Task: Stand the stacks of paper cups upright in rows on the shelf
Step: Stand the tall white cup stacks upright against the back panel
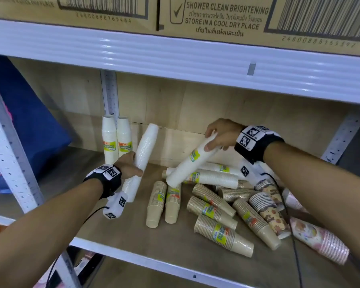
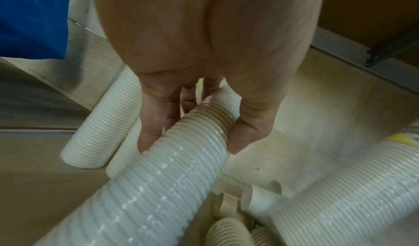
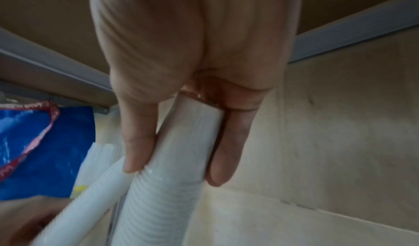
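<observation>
My left hand grips a long white cup stack around its middle; the stack leans tilted to the right of two white stacks that stand upright at the back left of the shelf. In the left wrist view my fingers and thumb wrap this ribbed stack. My right hand holds the narrow end of a second white stack, slanted, its wide end low over the pile. The right wrist view shows the thumb and fingers pinching that stack.
Several white, brown and patterned cup stacks lie loose on the shelf's middle and right. A blue bag fills the bay to the left. A perforated white post stands at the left front. Cardboard boxes sit on the shelf above.
</observation>
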`<state>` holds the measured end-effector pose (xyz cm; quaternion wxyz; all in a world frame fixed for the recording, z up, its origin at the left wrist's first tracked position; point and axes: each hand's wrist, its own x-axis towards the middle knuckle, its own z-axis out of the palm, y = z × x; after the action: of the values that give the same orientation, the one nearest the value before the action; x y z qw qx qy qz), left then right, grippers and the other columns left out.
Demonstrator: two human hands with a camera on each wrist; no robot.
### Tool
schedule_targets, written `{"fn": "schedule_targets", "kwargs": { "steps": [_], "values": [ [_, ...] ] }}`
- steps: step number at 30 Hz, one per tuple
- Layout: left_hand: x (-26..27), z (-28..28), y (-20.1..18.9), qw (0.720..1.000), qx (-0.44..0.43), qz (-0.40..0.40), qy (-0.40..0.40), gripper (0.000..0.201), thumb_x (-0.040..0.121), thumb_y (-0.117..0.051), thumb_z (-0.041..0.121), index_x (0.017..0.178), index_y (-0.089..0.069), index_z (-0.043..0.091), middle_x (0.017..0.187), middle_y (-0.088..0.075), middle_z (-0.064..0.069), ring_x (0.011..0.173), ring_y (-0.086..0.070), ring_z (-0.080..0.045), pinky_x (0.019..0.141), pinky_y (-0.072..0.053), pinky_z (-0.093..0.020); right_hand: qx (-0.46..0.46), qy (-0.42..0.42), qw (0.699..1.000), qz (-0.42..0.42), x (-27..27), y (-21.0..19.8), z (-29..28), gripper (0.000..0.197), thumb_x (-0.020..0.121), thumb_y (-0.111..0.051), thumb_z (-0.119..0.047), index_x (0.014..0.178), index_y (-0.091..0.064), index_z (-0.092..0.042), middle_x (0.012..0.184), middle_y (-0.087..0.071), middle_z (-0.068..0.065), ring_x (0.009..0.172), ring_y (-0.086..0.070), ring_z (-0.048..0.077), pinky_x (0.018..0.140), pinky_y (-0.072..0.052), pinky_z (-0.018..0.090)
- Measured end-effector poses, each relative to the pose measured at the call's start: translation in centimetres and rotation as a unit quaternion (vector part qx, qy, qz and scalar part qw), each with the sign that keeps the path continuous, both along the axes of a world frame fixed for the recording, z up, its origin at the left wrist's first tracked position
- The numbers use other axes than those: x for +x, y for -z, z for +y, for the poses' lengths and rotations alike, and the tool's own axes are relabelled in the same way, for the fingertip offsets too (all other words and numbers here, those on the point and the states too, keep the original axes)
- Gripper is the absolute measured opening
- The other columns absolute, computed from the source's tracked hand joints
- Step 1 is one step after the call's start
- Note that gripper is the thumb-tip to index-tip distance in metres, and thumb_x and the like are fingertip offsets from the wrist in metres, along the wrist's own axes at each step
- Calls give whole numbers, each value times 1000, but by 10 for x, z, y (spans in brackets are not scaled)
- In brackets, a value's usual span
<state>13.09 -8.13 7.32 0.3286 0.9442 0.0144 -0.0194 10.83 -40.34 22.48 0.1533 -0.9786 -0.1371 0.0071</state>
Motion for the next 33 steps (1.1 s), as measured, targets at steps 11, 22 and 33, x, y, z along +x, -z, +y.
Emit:
{"fn": "schedule_targets", "kwargs": {
  "steps": [11,22,33],
  "values": [
    [-2,37,-22,989,-116,-83,-28,74,69,-83,3,127,-39,12,107,-56,-2,104,-56,-25,90,-51,-46,71,-82,987,-116,19,-45,105,41,75,-80,-22,112,-63,-16,126,-57,8,122,-53,21,97,-47,32],
    [-12,84,-7,981,-135,-103,-95,80,59,-83,11,125,-42,26,114,-65,4,107,-61,-19,92,-52,-47,79,-146,982,-92,36,-18,200,42,74,-78,-19,112,-62,-18,123,-58,9,115,-56,24,93,-49,31],
    [-13,95,17,983,-122,-82,-107,82,66,-82,9,135,-41,23,121,-61,2,112,-57,-21,90,-46,-33,38,-146,987,-50,52,23,242,41,73,-78,-19,110,-61,-21,130,-56,8,114,-56,25,93,-50,36]
  ]
}}
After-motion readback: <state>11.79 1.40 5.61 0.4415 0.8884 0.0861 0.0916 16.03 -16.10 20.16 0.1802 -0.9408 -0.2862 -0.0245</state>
